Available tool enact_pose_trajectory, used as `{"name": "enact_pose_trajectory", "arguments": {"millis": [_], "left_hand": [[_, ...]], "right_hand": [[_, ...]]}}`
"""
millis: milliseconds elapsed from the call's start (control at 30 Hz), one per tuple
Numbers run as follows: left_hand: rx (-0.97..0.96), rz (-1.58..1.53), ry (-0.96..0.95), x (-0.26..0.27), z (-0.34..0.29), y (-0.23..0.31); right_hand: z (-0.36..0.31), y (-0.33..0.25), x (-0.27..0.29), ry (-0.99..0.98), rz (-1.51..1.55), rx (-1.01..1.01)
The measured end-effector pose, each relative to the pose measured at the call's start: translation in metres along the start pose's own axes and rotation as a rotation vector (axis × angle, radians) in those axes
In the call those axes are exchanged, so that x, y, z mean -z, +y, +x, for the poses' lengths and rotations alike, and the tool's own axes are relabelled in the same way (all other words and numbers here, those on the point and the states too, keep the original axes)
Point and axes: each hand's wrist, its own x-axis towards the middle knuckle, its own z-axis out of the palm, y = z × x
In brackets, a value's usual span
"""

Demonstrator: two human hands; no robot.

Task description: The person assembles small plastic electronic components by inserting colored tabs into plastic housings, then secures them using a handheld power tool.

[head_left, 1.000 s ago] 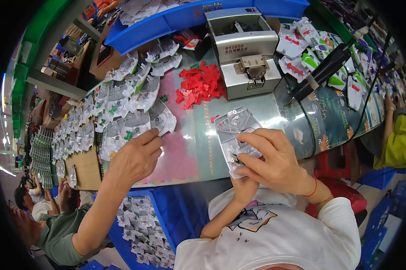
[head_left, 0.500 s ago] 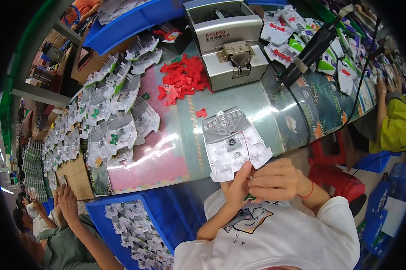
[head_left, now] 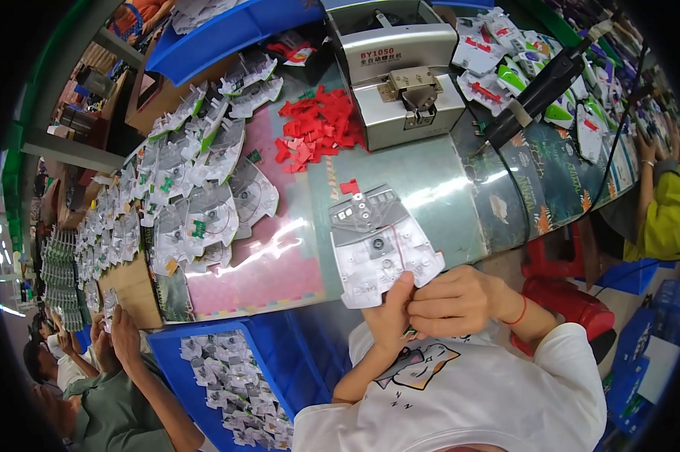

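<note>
One table (head_left: 449,211) — one silver machine (head_left: 404,53), one panel (head_left: 385,252) in left hand (head_left: 389,320).

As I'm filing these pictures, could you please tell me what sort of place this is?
It looks like a factory assembly line: overlapping grey-and-white plastic shells, a heap of small red plastic pieces and a boxy silver metal machine share one long glossy workbench.

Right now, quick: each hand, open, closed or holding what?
Left hand: closed, holding the white-and-grey plastic shell by its near edge.
Right hand: curled closed beside that edge; what it grips is hidden.
</note>
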Motion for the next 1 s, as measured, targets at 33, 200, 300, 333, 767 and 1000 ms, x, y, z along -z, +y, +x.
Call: {"name": "enact_pose_trajectory", "arguments": {"millis": [33,200,300,333,767,1000], "left_hand": [[0.003,-0.064,0.039,0.001,0.003,0.002],[0.014,-0.139,0.13,0.016,0.021,0.026],[-0.116,-0.215,0.064,0.032,0.024,0.031],[-0.135,-0.238,0.097,0.032,0.024,0.031],[-0.066,-0.18,0.042,0.027,0.02,0.028],[-0.005,-0.176,0.075,0.031,0.022,0.019]], "right_hand": [[0.001,0.002,-0.001,-0.023,0.017,0.013],[0.01,0.01,0.008,0.038,-0.044,-0.092],[0.01,0.025,0.023,0.051,-0.045,-0.311],[0.011,0.031,0.024,0.073,-0.064,-0.44],[0.008,0.088,0.005,-0.282,0.068,-0.474],[-0.005,0.078,0.015,-0.251,0.112,-0.571]]}}
